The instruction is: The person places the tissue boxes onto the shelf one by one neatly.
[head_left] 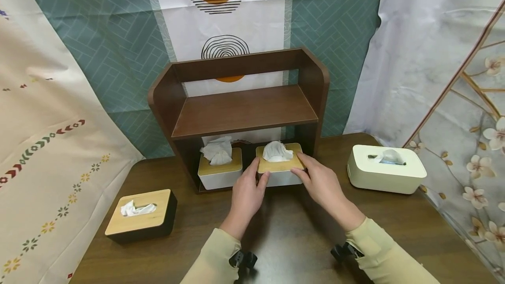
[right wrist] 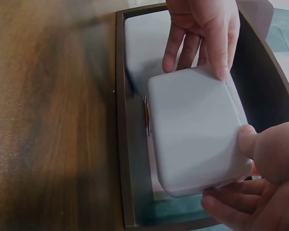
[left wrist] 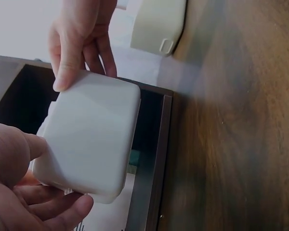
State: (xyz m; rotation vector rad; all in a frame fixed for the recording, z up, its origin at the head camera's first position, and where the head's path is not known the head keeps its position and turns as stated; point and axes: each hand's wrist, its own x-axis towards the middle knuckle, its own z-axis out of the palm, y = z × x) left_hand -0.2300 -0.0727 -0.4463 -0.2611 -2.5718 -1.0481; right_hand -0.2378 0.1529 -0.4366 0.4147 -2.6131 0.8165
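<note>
White wood-lidded tissue box (head_left: 282,179) at right of the brown shelf's (head_left: 244,111) lower tier, left hand (head_left: 248,188) and right hand (head_left: 325,186) on it.
We see both hands pinching it from opposite ends, thumbs at the front; we can't tell whether its base touches the shelf. White tissue (head_left: 277,151) pokes up from its top. Second white wood-lidded box (head_left: 221,181) sits left in the same tier, apart. On the bench (head_left: 296,240) we have a black wood-topped tissue box (head_left: 136,222) at left, cream tissue box (head_left: 384,173) at right.
</note>
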